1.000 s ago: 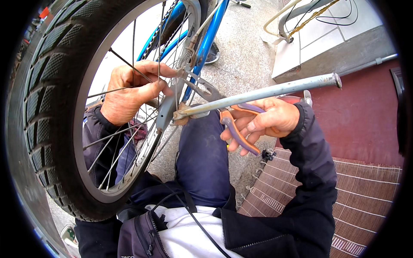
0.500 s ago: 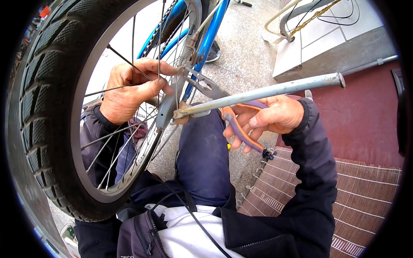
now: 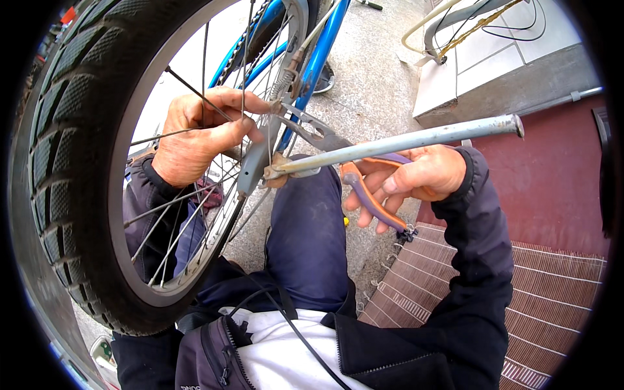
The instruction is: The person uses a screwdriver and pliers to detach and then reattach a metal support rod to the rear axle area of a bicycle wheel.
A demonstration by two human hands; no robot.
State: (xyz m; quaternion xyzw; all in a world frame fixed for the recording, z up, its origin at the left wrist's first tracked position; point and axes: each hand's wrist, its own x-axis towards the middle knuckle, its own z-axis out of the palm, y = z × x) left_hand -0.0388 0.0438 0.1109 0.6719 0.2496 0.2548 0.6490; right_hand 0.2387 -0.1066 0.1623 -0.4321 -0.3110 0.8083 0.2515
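Pliers with orange-and-purple handles [image 3: 333, 142] sit gripped in the right hand [image 3: 419, 178], jaws pointing to its left, where the half-curled left hand [image 3: 205, 133] lies behind thin metal spokes [image 3: 185, 82], its hold unclear.

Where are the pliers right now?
Head view, just right of centre: the pliers are in the right hand, partly hidden behind the grey metal bar.

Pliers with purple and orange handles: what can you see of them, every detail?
The pliers have a dull grey metal head with narrow jaws standing apart, and curved purple-and-orange handles, apparently plastic or rubber, spread wide. The right hand holds them by the handles. They slant up and leftward beneath a grey metal bar, which hides part of them; the tips end near the left hand. Whether they grip anything is unclear.
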